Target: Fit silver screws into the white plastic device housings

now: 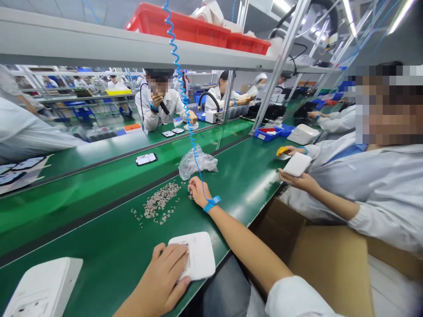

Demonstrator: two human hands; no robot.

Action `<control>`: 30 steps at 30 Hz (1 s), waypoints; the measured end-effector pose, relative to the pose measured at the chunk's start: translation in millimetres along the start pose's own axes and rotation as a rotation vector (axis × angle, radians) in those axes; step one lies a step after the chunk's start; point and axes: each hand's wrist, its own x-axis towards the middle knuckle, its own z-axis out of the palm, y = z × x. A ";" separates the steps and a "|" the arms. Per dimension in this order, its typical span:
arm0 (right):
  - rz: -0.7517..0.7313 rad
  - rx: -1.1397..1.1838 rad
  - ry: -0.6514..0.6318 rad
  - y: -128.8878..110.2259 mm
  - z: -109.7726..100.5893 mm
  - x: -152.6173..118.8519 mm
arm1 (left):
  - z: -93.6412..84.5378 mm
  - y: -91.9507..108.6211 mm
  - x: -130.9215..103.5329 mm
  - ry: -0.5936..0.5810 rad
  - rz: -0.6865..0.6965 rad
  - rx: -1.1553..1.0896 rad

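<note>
Nearest of all, a white slant-sided housing (42, 290) is lying at the left end of the green worktop (109, 246), apart from both hands. Farther over, on the strip beyond, a black-edged white plate (146, 159) is resting flat. Next, a loose heap of small metal pieces (160, 200) is spreading across the worktop, with strays scattering around its edges. Below it, the left hand (165, 273) is lying over a white cover (203, 255) near the worktop's front edge; its fingers are bending slightly at the recess, the thumb is standing apart, and anything under the fingertips is staying out of sight. Beyond the heap a crumpled clear bag (198, 163) is sitting, and just in front of it the right hand (200, 191), wearing a blue wrist strap (212, 204), is reaching down beside a few pieces. Its fingers are curling inward, but I cannot tell whether they are holding one. As for progress, the cover seems to be mid-handling and many pieces are lying loose; how many, if any, are sitting in the cover is not showing. At the right, a co-worker (343, 176) is holding a white square part (296, 164) above a cardboard box (330, 259).
</note>
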 end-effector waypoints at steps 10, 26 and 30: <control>-0.132 0.007 0.015 0.6 -6.2 -7.4 | -9.9 5.7 9.0 -0.092 -0.018 -0.026; -0.165 0.296 -0.042 -38.5 1.6 -16.3 | 10.9 -80.1 95.6 0.450 -0.735 -0.307; -0.120 0.426 -0.081 -42.0 -2.7 -20.4 | 29.8 -88.4 109.6 0.485 -0.668 -0.464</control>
